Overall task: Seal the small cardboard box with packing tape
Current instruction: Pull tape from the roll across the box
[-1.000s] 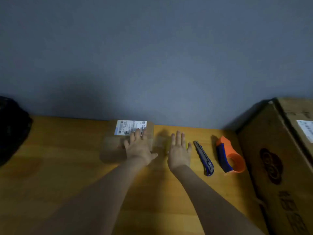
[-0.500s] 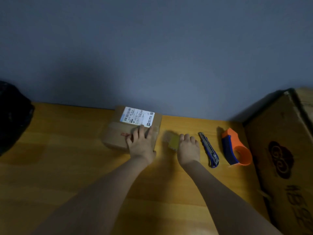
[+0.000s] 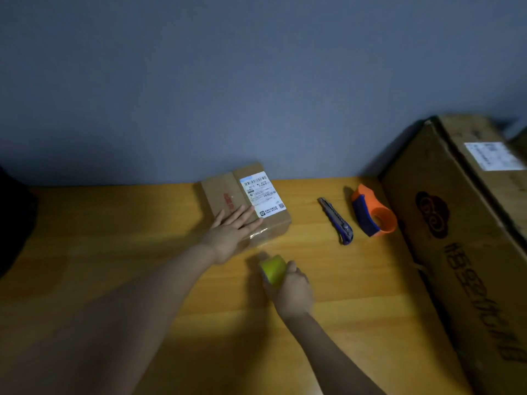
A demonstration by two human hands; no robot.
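Backdrop: plain grey-blue wall behind a yellow wooden desk (image 3: 114, 252), grain running side to side; light is dim.
Far left edge: dark rounded shape (image 3: 14, 218), too dark to identify.
Left hand (image 3: 231, 232): flat, fingers spread wide, palm pressed on the near left part of the box top.
Small cardboard box (image 3: 225, 192): brown corrugated card, against the back edge of the desk near its middle, turned at an angle. Glossy clear tape shows on its near side. Red stamped characters on top, not legible.
Shipping label (image 3: 262, 193): white, on the box top's right half; barcodes and a QR code, print too small to read.
Tape roll (image 3: 273, 268): yellow-green, cylindrical, just in front of the box.
Right hand (image 3: 291, 289): closed around the tape roll.
Utility knife (image 3: 336, 220): slim, grey and blue, flat on the desk right of the box.
Tape dispenser (image 3: 373, 215): orange and blue plastic, just right of the knife.
Large carton (image 3: 456, 238): brown card at the desk's right edge, dark cloud-like logo and printed characters, white label on top, unreadable.
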